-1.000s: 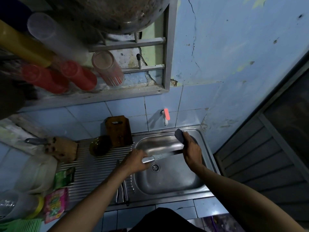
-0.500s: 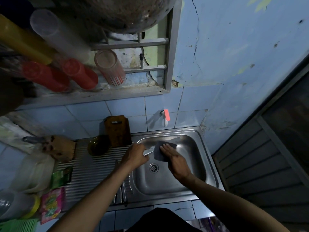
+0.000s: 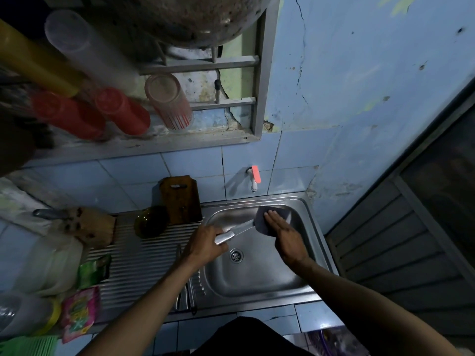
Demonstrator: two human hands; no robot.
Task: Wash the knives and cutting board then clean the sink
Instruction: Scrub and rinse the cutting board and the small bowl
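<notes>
Left hand [image 3: 205, 244] grips the knife [image 3: 235, 232] handle over the sink [image 3: 312, 214] while right hand [image 3: 285, 233] presses the scouring pad [image 3: 262, 220] flat-fingered on the blade; wipe away from the edge, handle held firmly.

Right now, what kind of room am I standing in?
Most likely a small home kitchen: a steel sink with a ribbed drainboard, a wall tap above it, and cups on a shelf.
</notes>
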